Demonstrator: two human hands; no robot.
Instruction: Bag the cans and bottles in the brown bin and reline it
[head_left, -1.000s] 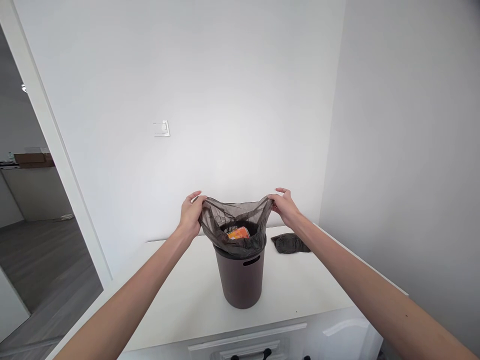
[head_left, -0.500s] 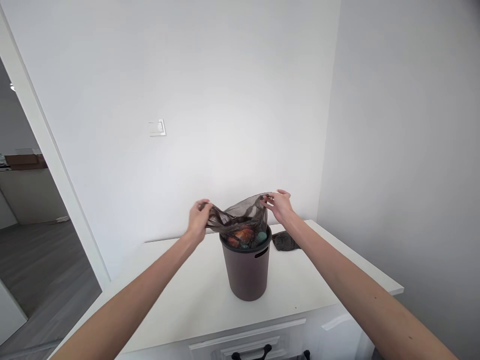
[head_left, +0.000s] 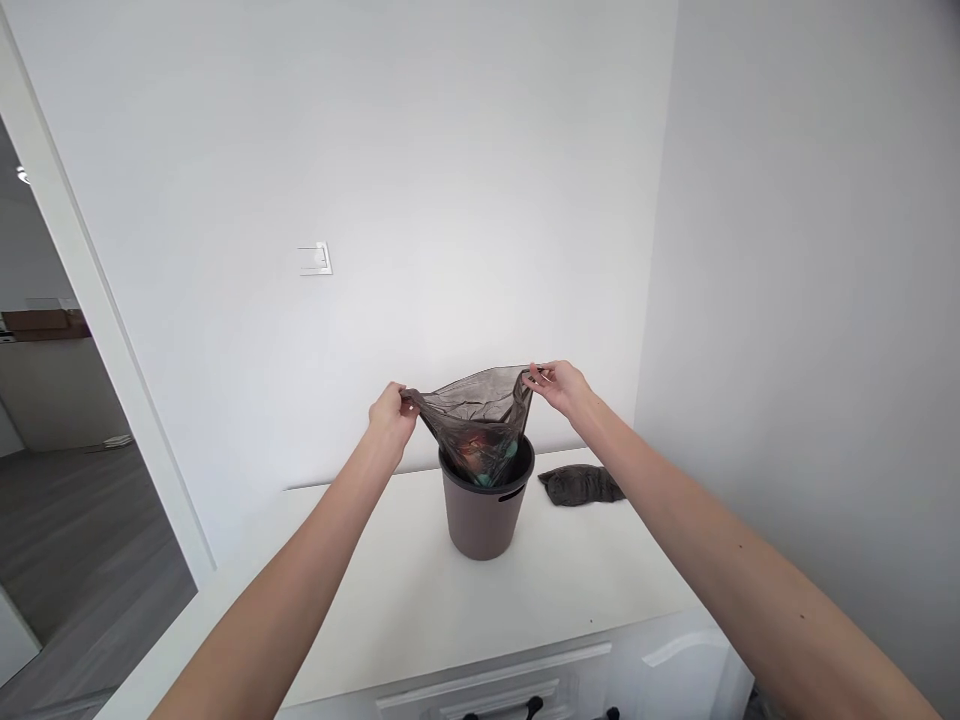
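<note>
A thin, see-through black garbage bag [head_left: 480, 395] is stretched between my two hands above a brown trash can [head_left: 484, 525]. My left hand [head_left: 393, 412] pinches the bag's left edge, and my right hand [head_left: 556, 385] grips its right edge. Orange and teal contents show dimly through the plastic, low in the bag. The bag's lower part sits inside the can's dark rim, its bottom hidden by the can wall. An oval handle slot shows on the can's right front.
The can stands on a white cabinet top [head_left: 360, 600] against the wall. To its right lies a bundle of dark plastic bags [head_left: 581, 485], partly behind my right forearm. A light switch [head_left: 315, 259] is on the wall; a doorway opens at left.
Both hands have risen slightly and drawn the bag's mouth wider and higher. The bag's contents look lifted, and the can sits farther back on the cabinet top.
</note>
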